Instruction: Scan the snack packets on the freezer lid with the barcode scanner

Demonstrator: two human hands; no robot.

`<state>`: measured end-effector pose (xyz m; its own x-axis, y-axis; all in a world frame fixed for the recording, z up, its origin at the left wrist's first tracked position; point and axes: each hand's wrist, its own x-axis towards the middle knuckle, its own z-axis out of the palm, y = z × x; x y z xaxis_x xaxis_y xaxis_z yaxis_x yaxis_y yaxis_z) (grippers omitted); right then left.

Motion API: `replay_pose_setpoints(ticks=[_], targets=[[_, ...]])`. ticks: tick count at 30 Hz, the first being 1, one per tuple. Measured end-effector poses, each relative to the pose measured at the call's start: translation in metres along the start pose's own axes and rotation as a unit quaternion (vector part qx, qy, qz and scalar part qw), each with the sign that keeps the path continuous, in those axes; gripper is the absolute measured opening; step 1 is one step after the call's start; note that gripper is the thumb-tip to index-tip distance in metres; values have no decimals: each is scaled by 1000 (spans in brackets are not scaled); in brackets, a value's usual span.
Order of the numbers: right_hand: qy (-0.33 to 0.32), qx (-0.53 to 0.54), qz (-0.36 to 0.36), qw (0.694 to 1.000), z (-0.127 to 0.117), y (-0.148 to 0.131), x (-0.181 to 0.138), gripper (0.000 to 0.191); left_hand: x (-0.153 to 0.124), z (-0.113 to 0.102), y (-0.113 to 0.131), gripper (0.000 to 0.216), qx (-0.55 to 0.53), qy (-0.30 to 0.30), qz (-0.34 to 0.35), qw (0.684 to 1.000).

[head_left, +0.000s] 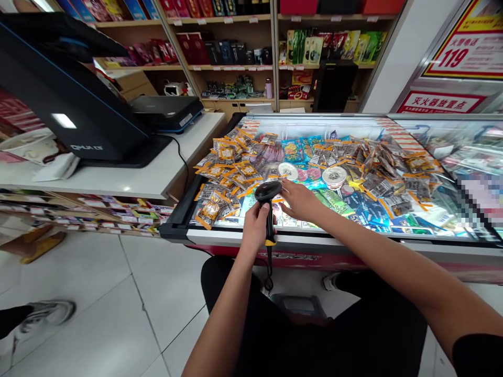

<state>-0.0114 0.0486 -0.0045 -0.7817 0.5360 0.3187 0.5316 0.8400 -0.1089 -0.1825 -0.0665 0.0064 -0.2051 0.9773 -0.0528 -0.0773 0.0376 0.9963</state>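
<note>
My left hand [256,226] is closed around the handle of a black barcode scanner [268,191] with a yellow band, its head held just above the near edge of a glass-topped freezer chest [314,240]. The scanner's cable hangs down toward my lap. My right hand [299,200] reaches over the glass beside the scanner head, fingers bent down onto a snack packet I cannot name. Orange-edged snack packets [226,167], blue and green packets and two round lidded cups [334,176] lie heaped on the glass.
A white counter [129,180] at the left carries a black checkout terminal [74,112] and a flat black device. Shelves of packaged goods line the back wall. Another person's shoe [45,314] shows on the tiled floor at lower left.
</note>
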Motion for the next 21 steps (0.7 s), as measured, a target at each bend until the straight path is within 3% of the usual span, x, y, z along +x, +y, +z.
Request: replay_pose_setpoints(ticks=[10,15,18,21], targets=[[13,-22,9,1000,-2,-1,-3,49,-3,-4,1,42,-6,18,11,1000],[51,-50,113,991,-14,57,-4,36,3,-33,7,35,16,53,30,998],[55,-86,218,971,-23,105,-5,32,6,-48,6,35,-12,79,28,996],[49,-165,303,937,-30,134,-1,39,6,-54,2,37,-41,92,28,995]])
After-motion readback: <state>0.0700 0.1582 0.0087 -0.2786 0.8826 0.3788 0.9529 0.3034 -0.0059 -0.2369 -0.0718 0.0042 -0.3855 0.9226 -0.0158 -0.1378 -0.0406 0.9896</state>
